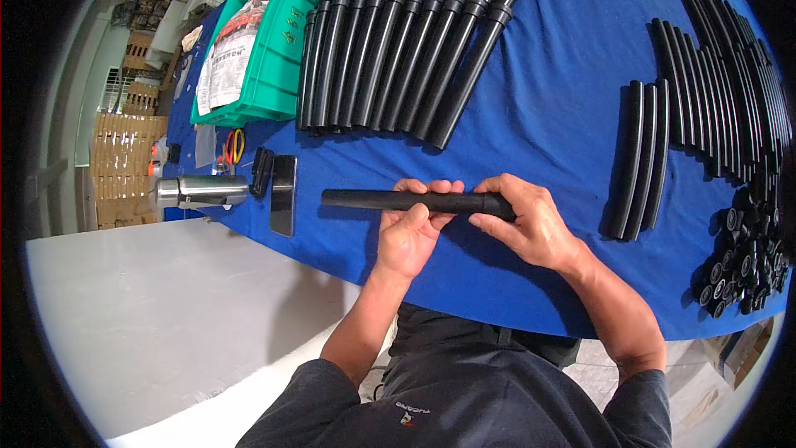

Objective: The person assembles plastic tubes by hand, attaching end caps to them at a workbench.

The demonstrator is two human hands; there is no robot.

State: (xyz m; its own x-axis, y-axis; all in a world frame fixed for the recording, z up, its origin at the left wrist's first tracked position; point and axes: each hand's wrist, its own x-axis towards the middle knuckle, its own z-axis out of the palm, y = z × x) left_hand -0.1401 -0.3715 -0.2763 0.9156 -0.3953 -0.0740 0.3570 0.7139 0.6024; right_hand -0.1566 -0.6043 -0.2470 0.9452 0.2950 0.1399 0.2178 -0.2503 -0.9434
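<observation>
A black tube (356,200) lies level across both hands, just above the blue cloth. My left hand (412,236) is wrapped round its middle, thumb on the near side and fingertips on the far side. At the tube's right end, my right hand (522,220) closes round a slightly thicker, collar-like part (496,206). The palm hides some of that end. To the left of the hands lies a dark phone (283,197).
Joined black tubes (377,58) lie in a row at the back. Shorter tubes (638,162) and a heap of black caps (738,274) are on the right. A green crate (278,75), scissors (235,146) and a steel flask (203,192) sit on the left. Blue cloth (547,124) covers the table.
</observation>
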